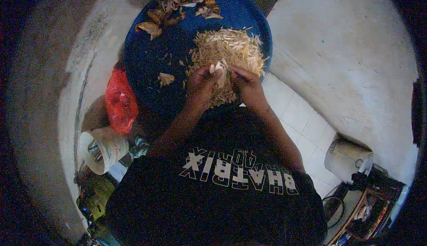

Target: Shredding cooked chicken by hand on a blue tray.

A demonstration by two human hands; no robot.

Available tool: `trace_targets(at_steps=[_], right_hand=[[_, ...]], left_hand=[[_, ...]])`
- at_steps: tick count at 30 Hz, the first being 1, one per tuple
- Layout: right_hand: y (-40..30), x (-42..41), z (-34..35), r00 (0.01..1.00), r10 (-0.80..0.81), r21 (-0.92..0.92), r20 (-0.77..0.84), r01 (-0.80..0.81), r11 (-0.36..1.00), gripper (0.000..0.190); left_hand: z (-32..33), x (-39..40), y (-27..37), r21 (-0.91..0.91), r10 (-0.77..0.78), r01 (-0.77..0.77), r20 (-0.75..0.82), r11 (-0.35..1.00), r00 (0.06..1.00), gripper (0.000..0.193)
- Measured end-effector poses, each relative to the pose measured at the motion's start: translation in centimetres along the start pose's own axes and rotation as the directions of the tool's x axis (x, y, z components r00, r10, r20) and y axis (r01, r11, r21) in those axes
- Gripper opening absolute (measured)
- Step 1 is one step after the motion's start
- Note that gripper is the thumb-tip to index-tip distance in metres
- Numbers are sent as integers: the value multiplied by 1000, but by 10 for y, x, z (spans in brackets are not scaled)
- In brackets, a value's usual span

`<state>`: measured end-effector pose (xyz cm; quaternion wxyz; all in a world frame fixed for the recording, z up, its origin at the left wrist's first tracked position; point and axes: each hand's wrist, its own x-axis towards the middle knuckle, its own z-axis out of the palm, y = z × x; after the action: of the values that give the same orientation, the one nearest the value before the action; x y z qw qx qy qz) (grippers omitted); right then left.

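A pale piece of meat, likely cooked chicken point(219, 72), is pinched between my two hands. My left hand point(201, 83) grips it from the left with thumb and fingers. From the right, the fingertips of my right hand point(248, 83) meet its edge and appear to grip it too. Under and beyond both hands lies a wide heap of shredded meat point(230, 46). The heap rests on a large round blue tray point(238, 4). Browned chicken pieces point(150, 29) sit along its far left side. A small torn piece point(165, 79) lies left of my left hand.
A red plastic bag point(122, 104) hangs or stands at the tray's left edge. Below it is a tilted white bucket point(115, 147) with things inside. At the right, a metal pot point(345, 152) stands near the tiled floor point(302, 129) and a pale wall point(347, 42).
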<state>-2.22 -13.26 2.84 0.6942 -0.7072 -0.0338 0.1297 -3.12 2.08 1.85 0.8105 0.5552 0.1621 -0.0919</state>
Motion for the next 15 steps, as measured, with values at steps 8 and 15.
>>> trace_targets(at_steps=[8, 15], right_hand=[[-14, -4, -5, 979, 201, 303, -44, -178, 936, 26], [-9, -1, -6, 974, 124, 298, -189, -64, 952, 29]], left_hand=[[-2, 7, 1, 70, 79, -69, -157, 995, 984, 16], [-21, 28, -29, -338, 109, -154, -149, 928, 983, 15]])
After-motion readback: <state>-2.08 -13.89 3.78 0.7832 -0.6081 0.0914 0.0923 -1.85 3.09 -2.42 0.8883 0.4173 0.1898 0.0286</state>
